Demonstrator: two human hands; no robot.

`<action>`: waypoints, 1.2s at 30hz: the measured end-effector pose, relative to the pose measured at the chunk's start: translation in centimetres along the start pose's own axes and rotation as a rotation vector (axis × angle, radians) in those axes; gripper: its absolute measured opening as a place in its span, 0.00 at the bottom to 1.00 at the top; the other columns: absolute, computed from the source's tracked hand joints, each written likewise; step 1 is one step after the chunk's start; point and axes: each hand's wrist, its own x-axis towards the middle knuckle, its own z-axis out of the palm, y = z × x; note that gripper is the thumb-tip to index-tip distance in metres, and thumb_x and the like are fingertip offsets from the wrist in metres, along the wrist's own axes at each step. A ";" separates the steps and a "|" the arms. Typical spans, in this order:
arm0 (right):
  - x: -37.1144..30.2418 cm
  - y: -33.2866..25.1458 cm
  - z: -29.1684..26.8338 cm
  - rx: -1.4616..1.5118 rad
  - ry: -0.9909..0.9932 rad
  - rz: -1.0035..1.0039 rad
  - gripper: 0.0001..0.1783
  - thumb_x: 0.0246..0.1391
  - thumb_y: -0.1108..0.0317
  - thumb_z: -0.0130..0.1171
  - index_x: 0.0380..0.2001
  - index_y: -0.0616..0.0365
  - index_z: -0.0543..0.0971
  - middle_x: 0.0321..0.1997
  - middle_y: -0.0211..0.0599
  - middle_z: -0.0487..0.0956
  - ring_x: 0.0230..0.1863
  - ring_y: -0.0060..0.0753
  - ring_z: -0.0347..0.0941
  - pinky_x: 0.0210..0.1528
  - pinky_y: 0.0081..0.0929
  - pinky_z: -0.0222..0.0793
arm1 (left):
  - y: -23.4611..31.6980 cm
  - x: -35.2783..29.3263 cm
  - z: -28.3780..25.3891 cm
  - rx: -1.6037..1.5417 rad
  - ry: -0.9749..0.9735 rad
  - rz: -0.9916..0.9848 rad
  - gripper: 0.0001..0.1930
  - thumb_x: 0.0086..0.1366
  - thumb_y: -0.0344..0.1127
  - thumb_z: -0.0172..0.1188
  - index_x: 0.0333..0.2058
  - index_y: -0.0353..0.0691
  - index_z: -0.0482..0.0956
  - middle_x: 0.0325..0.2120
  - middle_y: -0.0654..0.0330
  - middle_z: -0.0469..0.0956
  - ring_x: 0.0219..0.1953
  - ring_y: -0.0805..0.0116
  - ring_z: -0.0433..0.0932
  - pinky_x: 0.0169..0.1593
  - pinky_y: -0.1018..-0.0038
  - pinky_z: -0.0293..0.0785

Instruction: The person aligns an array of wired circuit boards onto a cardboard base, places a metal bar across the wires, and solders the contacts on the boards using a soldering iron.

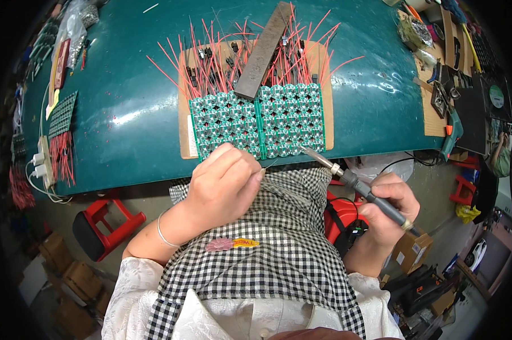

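Observation:
My right hand (389, 205) grips a soldering iron (355, 182) by its dark handle. The iron's tip is at the lower edge of the right green circuit board panel (293, 120); whether it touches cannot be told. Closed in a pinch, my left hand (221, 177) holds a thin solder wire (271, 164) near the lower edge of the left circuit board panel (226, 126). Both panels lie side by side on a brown board (185, 139). Red wires (196, 68) fan out from their far side, and a flat metal bar (265, 54) lies diagonally across them.
Another small green panel (63, 116) with red wires lies at the left of the green table (137, 124), near a power strip (45, 164). A green-handled tool (453, 133) hangs at the right edge. Red stools (106, 224) stand below.

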 end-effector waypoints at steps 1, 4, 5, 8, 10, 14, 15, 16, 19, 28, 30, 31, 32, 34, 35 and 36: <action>-0.3 0.1 0.1 -0.018 -0.031 -0.042 0.17 0.38 0.78 0.80 0.31 0.66 0.82 0.26 0.39 0.80 0.25 0.29 0.74 0.28 0.24 0.66 | -0.1 -0.3 -0.2 0.027 -0.019 0.041 0.10 0.50 0.21 0.70 0.30 0.37 0.79 0.21 0.61 0.73 0.20 0.62 0.73 0.24 0.68 0.70; -1.5 0.0 1.1 -0.116 -0.062 -0.129 0.20 0.36 0.77 0.81 0.33 0.65 0.80 0.25 0.40 0.80 0.25 0.31 0.76 0.27 0.27 0.71 | 0.0 -1.8 -0.7 0.139 -0.137 0.021 0.11 0.50 0.22 0.71 0.32 0.37 0.81 0.19 0.63 0.69 0.19 0.66 0.72 0.21 0.68 0.68; -1.6 -0.3 1.6 -0.201 -0.061 -0.162 0.19 0.36 0.77 0.81 0.31 0.64 0.79 0.24 0.40 0.80 0.24 0.33 0.76 0.26 0.27 0.72 | -0.2 -1.9 -0.3 0.134 -0.094 0.050 0.11 0.51 0.24 0.71 0.34 0.37 0.82 0.18 0.64 0.67 0.19 0.69 0.72 0.20 0.69 0.67; -2.0 -1.0 3.2 -0.359 -0.068 -0.208 0.18 0.36 0.77 0.79 0.28 0.61 0.77 0.21 0.40 0.79 0.21 0.37 0.78 0.24 0.29 0.74 | -0.3 -2.1 0.3 0.129 -0.026 0.039 0.10 0.53 0.26 0.71 0.35 0.37 0.82 0.18 0.64 0.68 0.19 0.68 0.72 0.21 0.69 0.68; -2.4 -0.5 3.6 -0.387 -0.098 -0.245 0.18 0.37 0.77 0.79 0.28 0.60 0.77 0.21 0.39 0.80 0.20 0.37 0.78 0.23 0.29 0.74 | -0.3 -2.0 0.5 0.117 -0.016 0.037 0.12 0.51 0.24 0.73 0.35 0.37 0.83 0.18 0.62 0.70 0.19 0.66 0.73 0.21 0.69 0.68; -2.6 -0.2 4.4 -0.435 -0.125 -0.276 0.18 0.38 0.76 0.79 0.29 0.60 0.77 0.22 0.38 0.80 0.20 0.36 0.78 0.23 0.28 0.73 | -0.3 -2.1 0.5 0.115 -0.027 0.008 0.12 0.49 0.22 0.75 0.34 0.36 0.83 0.19 0.60 0.75 0.20 0.64 0.75 0.23 0.69 0.69; -2.7 -0.3 4.5 -0.453 -0.130 -0.281 0.18 0.39 0.76 0.79 0.29 0.60 0.77 0.22 0.38 0.80 0.20 0.36 0.78 0.22 0.28 0.73 | -0.2 -2.2 0.5 0.115 -0.024 0.007 0.12 0.49 0.22 0.75 0.34 0.36 0.83 0.19 0.60 0.75 0.20 0.64 0.75 0.23 0.69 0.69; -2.7 -0.3 4.6 -0.453 -0.132 -0.282 0.18 0.39 0.76 0.79 0.29 0.60 0.77 0.22 0.38 0.80 0.20 0.36 0.78 0.22 0.28 0.73 | -0.3 -2.2 0.5 0.129 -0.021 0.004 0.11 0.51 0.24 0.73 0.34 0.37 0.83 0.19 0.61 0.73 0.20 0.64 0.75 0.22 0.69 0.70; -2.6 -0.1 4.9 -0.461 -0.131 -0.299 0.18 0.39 0.77 0.79 0.30 0.60 0.77 0.22 0.38 0.80 0.20 0.36 0.78 0.21 0.28 0.72 | -0.5 -2.4 0.8 0.138 -0.019 0.004 0.09 0.53 0.26 0.71 0.34 0.38 0.82 0.20 0.62 0.71 0.21 0.65 0.75 0.23 0.68 0.72; -2.4 -0.8 5.4 -0.514 -0.204 -0.310 0.17 0.41 0.78 0.78 0.30 0.60 0.77 0.21 0.39 0.79 0.19 0.39 0.76 0.22 0.31 0.71 | -0.7 -2.4 1.3 0.129 -0.019 -0.009 0.08 0.55 0.26 0.70 0.34 0.37 0.82 0.21 0.60 0.75 0.23 0.62 0.78 0.24 0.67 0.74; -2.3 -0.9 5.6 -0.552 -0.229 -0.368 0.17 0.39 0.76 0.80 0.29 0.61 0.78 0.22 0.37 0.79 0.20 0.36 0.78 0.20 0.27 0.71 | -0.7 -2.4 1.4 0.120 -0.018 -0.009 0.08 0.55 0.26 0.70 0.34 0.37 0.82 0.21 0.60 0.75 0.23 0.62 0.78 0.24 0.67 0.75; -2.4 -0.9 5.6 -0.551 -0.229 -0.367 0.17 0.39 0.76 0.80 0.29 0.61 0.78 0.22 0.37 0.79 0.20 0.36 0.78 0.20 0.27 0.71 | -0.6 -2.3 1.4 0.132 -0.032 -0.021 0.09 0.54 0.25 0.71 0.34 0.36 0.83 0.22 0.59 0.77 0.23 0.62 0.79 0.25 0.67 0.75; -2.5 -0.8 5.7 -0.564 -0.231 -0.382 0.18 0.39 0.76 0.80 0.29 0.61 0.78 0.22 0.36 0.79 0.19 0.35 0.77 0.19 0.27 0.71 | -0.5 -2.3 1.5 0.143 -0.046 -0.034 0.09 0.53 0.24 0.73 0.34 0.36 0.84 0.22 0.58 0.79 0.23 0.61 0.80 0.26 0.68 0.76; -2.5 -0.7 5.9 -0.574 -0.235 -0.396 0.18 0.39 0.76 0.80 0.29 0.60 0.78 0.22 0.36 0.79 0.19 0.34 0.77 0.19 0.26 0.71 | -0.5 -2.4 1.6 0.147 -0.046 -0.040 0.09 0.53 0.24 0.73 0.34 0.36 0.83 0.22 0.58 0.79 0.23 0.61 0.80 0.26 0.68 0.76; -2.5 -0.8 6.0 -0.577 -0.237 -0.398 0.18 0.39 0.76 0.80 0.30 0.60 0.79 0.22 0.36 0.79 0.19 0.34 0.77 0.19 0.26 0.71 | -0.5 -2.4 1.7 0.150 -0.046 -0.045 0.09 0.54 0.24 0.73 0.33 0.36 0.83 0.22 0.58 0.79 0.23 0.61 0.80 0.26 0.67 0.76; -2.5 -0.8 5.9 -0.583 -0.239 -0.399 0.18 0.39 0.75 0.80 0.30 0.60 0.79 0.22 0.35 0.79 0.19 0.33 0.77 0.19 0.26 0.71 | -0.4 -2.4 1.7 0.147 -0.048 -0.046 0.09 0.54 0.24 0.73 0.33 0.36 0.83 0.22 0.58 0.79 0.23 0.61 0.80 0.26 0.67 0.76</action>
